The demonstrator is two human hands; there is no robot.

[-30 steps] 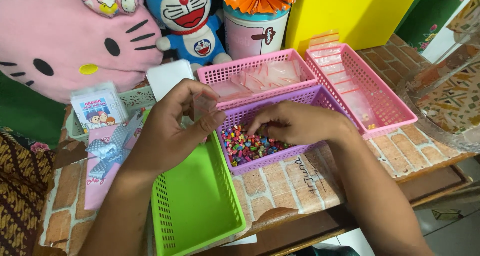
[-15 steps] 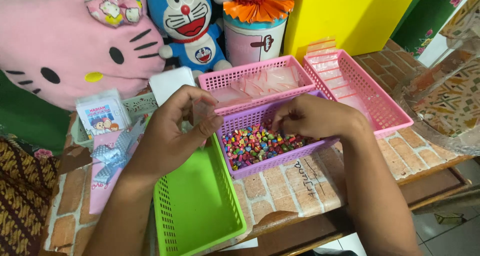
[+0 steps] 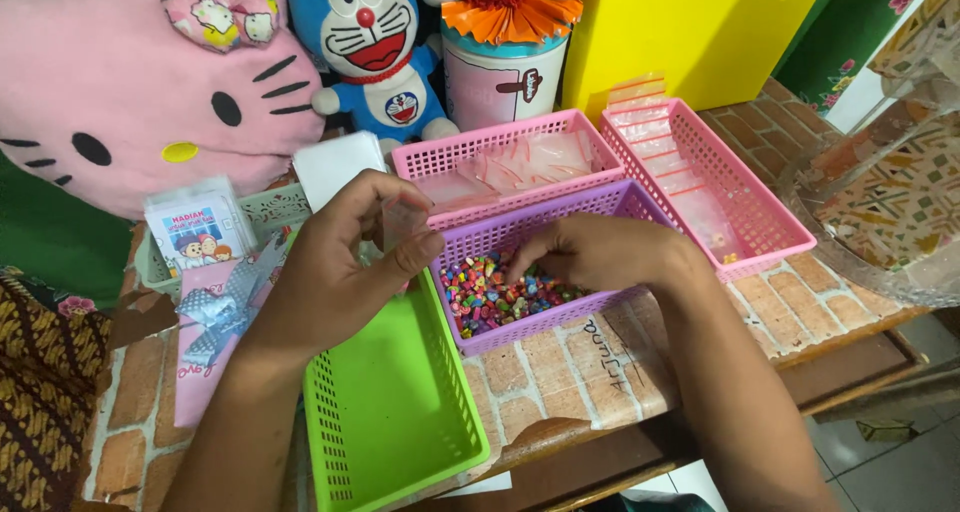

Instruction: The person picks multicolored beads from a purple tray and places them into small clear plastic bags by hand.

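My left hand [image 3: 345, 262] holds a small clear plastic bag [image 3: 402, 222] pinched between thumb and fingers, above the near corner of the green basket [image 3: 395, 412]. My right hand [image 3: 600, 254] reaches into the purple basket [image 3: 500, 234], fingers down among the small colourful beads [image 3: 480, 290]. Whether its fingertips pinch a bead is hidden.
Two pink baskets [image 3: 470, 154] [image 3: 755, 197] hold clear small bags. Behind stand a pink cat cushion [image 3: 110, 102], a blue cat plush [image 3: 372, 52], a pink tin [image 3: 500, 77] and a yellow box [image 3: 690, 32]. A card pack [image 3: 190, 234] and ribboned pink packet [image 3: 215, 317] lie at left.
My right hand has sunk lower into the purple basket's beads. My left hand keeps the clear bag in about the same place.
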